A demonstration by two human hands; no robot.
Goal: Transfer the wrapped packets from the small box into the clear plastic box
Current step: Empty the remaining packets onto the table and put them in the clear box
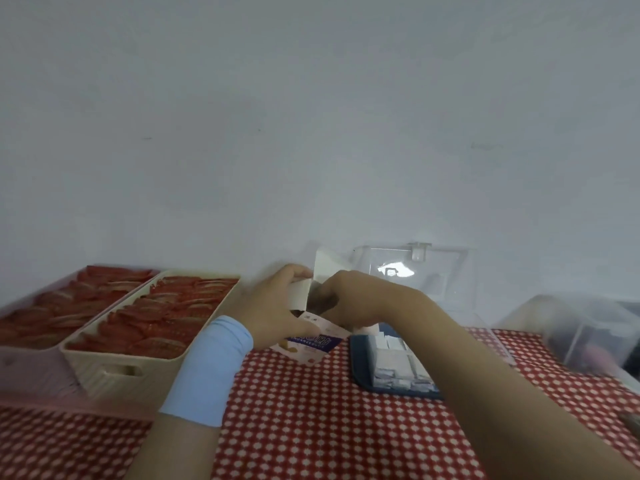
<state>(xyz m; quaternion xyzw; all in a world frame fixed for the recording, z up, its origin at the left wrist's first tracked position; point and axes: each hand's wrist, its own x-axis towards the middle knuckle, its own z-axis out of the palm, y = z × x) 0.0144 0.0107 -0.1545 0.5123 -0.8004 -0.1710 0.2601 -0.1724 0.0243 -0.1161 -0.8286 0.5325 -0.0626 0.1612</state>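
Observation:
My left hand (277,303) grips a small white and purple cardboard box (311,341), lifted and tilted above the red checked tablecloth, its top flaps open. My right hand (349,296) reaches into the box's open top with curled fingers; what the fingers hold is hidden. To the right stands the clear plastic box (391,382) with a dark blue base, its clear lid (415,268) raised against the wall. Several white wrapped packets (394,362) lie inside it.
Two cream trays (114,372) filled with red packets sit at the left, against the wall. Another clear container (585,337) stands at the right edge. The red checked tablecloth (311,427) covers the table in front.

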